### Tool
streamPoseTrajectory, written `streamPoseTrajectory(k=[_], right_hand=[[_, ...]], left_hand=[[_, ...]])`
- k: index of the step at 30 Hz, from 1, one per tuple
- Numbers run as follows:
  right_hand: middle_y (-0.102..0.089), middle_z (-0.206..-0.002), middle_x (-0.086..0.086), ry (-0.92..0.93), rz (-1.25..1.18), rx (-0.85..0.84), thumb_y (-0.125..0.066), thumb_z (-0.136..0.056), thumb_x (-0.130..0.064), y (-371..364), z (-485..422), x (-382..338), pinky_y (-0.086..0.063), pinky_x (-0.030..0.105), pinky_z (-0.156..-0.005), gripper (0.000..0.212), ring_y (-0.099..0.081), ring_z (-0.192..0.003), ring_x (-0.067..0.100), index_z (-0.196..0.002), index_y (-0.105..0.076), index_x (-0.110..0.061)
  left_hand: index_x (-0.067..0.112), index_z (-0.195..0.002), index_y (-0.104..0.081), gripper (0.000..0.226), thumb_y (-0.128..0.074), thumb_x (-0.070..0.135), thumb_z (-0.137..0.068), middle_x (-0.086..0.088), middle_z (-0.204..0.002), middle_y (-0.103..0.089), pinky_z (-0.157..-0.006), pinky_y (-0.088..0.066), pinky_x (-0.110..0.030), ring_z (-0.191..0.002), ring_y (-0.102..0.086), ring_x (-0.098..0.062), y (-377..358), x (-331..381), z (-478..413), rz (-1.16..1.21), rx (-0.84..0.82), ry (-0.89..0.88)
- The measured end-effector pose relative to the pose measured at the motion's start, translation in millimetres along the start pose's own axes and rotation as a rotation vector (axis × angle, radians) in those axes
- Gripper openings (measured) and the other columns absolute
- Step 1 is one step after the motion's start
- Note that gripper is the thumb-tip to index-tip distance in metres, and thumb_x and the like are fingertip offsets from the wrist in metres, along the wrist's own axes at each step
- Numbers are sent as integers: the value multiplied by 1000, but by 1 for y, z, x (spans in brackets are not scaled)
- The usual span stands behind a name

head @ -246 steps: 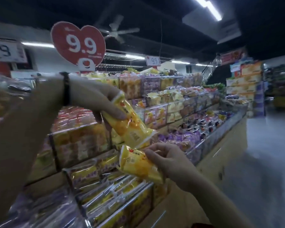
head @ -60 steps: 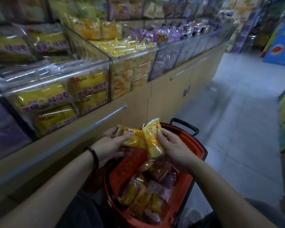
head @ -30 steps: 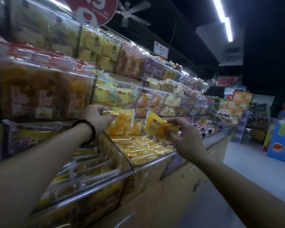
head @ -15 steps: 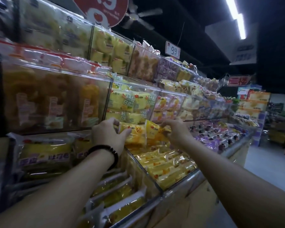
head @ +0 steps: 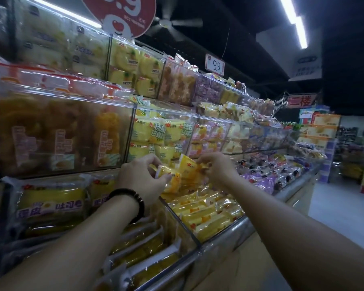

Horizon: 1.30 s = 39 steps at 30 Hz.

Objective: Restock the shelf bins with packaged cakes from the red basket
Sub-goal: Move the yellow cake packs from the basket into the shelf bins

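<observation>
My left hand (head: pixel 142 178), with a dark bead bracelet on its wrist, pinches a yellow packaged cake (head: pixel 169 175) at the back of a clear shelf bin (head: pixel 189 232). My right hand (head: pixel 215 166) pinches a second yellow packaged cake (head: pixel 188 168) right beside it, standing on end. Both packs are held over the rear of the bin, which holds several yellow cake packs lying flat. The red basket is out of view.
Clear bins of wrapped cakes and breads rise in tiers on the left. A bin of long yellow loaves (head: pixel 141 255) sits just below my left forearm. Purple packs (head: pixel 267 177) fill the bins further right. The aisle floor (head: pixel 342 219) opens to the right.
Both hands have moved a little lower and closer together at the back of the yellow-cake bin, still holding their packs. The camera has shifted slightly nearer the shelf.
</observation>
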State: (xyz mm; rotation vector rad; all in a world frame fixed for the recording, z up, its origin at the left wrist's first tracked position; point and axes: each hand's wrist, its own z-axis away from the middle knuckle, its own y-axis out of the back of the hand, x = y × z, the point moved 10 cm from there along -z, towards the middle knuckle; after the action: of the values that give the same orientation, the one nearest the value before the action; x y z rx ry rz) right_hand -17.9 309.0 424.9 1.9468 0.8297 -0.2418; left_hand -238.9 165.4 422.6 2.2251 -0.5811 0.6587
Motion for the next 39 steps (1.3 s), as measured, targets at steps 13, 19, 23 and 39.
streamPoseTrajectory(k=[13, 19, 23, 39], right_hand=[[-57, -141, 8, 3, 104, -240, -66, -101, -27, -5, 33, 3, -64, 39, -84, 52, -71, -90, 18, -150, -51, -35], [-54, -147, 9, -18, 74, -204, -63, -103, -25, -4, 36, 4, -60, 30, -82, 56, -66, -97, 15, -155, -44, -24], [-64, -124, 0, 46, 44, -136, -73, -95, -25, 5, 44, -3, -59, 37, -94, 45, -65, -108, 16, -138, -59, -25], [-70, -108, -3, -21, -182, -155, -75, -95, -22, 22, 95, -24, -64, 34, -82, 43, -72, -95, 15, -136, -59, -20]], left_hand=[[37, -90, -61, 25, -80, 51, -82, 11, -73, -67, -60, -61, -38, -65, -66, -15, 13, -2, 2, 197, 109, -48], [38, -96, -58, 38, -67, 72, -82, 16, -82, -68, -71, -60, -35, -76, -67, -11, -8, -14, 3, -111, -40, 79], [38, -95, -60, 30, -72, 63, -84, 17, -82, -69, -69, -59, -32, -76, -66, -9, -7, -7, 3, 9, -37, 69], [31, -102, -44, 42, -80, 39, -82, 10, -95, -50, -83, -57, -44, -90, -58, -21, -4, 19, 9, -171, 57, -70]])
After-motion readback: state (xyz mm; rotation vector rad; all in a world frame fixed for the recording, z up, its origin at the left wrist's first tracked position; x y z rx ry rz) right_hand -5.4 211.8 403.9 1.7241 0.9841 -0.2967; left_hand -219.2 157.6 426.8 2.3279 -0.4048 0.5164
